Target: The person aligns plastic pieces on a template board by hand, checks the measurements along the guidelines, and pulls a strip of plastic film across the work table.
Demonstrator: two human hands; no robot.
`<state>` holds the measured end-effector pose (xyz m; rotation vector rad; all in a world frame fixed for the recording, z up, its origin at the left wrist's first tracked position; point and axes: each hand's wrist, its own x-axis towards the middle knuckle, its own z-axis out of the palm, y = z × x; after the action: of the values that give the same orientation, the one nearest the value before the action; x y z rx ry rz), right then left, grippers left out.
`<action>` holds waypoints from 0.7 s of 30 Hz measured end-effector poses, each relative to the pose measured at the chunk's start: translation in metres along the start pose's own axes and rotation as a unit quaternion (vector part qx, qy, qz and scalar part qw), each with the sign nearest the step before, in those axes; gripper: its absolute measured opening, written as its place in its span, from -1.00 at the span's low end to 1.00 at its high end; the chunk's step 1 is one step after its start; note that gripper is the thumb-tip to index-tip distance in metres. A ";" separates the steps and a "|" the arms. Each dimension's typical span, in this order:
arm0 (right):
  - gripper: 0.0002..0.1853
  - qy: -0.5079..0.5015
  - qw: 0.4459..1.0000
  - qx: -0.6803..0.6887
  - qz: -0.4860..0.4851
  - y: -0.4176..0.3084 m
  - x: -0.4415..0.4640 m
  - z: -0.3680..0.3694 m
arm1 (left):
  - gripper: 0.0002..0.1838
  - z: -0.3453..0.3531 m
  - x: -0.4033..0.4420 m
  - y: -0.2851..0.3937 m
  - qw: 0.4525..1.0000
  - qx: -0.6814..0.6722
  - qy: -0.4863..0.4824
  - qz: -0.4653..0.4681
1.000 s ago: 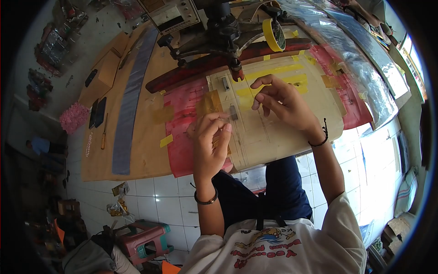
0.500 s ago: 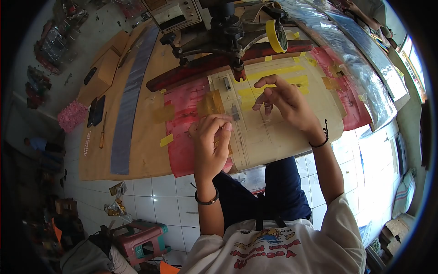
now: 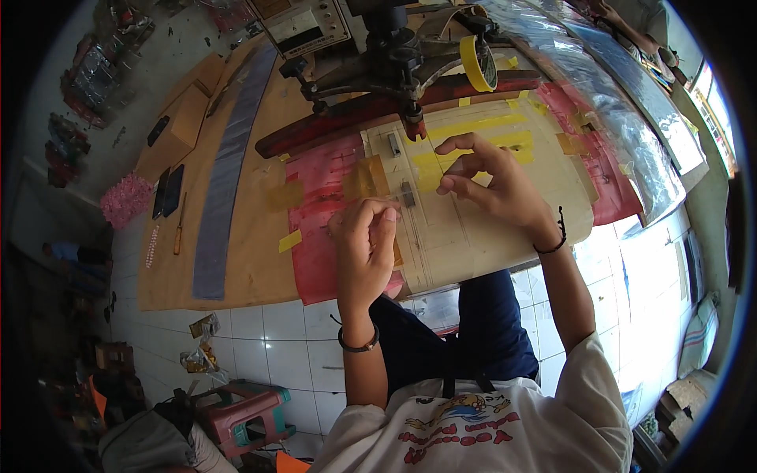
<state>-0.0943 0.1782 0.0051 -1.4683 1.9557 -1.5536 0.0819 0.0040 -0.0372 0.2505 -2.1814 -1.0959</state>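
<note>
Pale tiles (image 3: 288, 359) show beyond the table (image 3: 256, 244), where a cream sheet (image 3: 489, 248) lies. By its left edge, the left hand (image 3: 365, 256) has fingertips close, grip unclear; above it, the right hand (image 3: 509, 193) curves, thumb and forefinger apart.

Board (image 3: 520, 229) on the table (image 3: 268, 272), worker's L hand (image 3: 366, 252) at its L edge, R hand (image 3: 498, 185) above its mid. Machine (image 3: 386, 47) behind board, tape roll (image 3: 467, 67) on machine's R side. L of board: strip (image 3: 229, 181), then screwdriver (image 3: 177, 243), phones (image 3: 174, 193) & box (image 3: 185, 124) farther out. Plastic sheeting (image 3: 623, 118) R of board; stool (image 3: 246, 405) on floor, front-L.
</note>
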 end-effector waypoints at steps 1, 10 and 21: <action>-0.57 -0.001 1.000 0.000 -0.002 0.001 0.000 0.000 | -0.86 0.000 0.000 0.000 1.000 0.003 0.000 0.000; -0.57 -0.014 0.998 -0.047 -0.050 0.001 0.000 0.000 | -0.83 0.001 0.000 -0.007 1.000 -0.012 0.016 0.012; -0.68 -0.013 1.000 0.016 0.013 -0.001 0.001 0.000 | -0.73 0.006 0.001 -0.003 0.988 -0.130 0.084 -0.019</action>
<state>-0.0942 0.1770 0.0068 -1.4377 1.9189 -1.5414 0.0764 0.0052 -0.0416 0.2575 -1.8692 -1.3165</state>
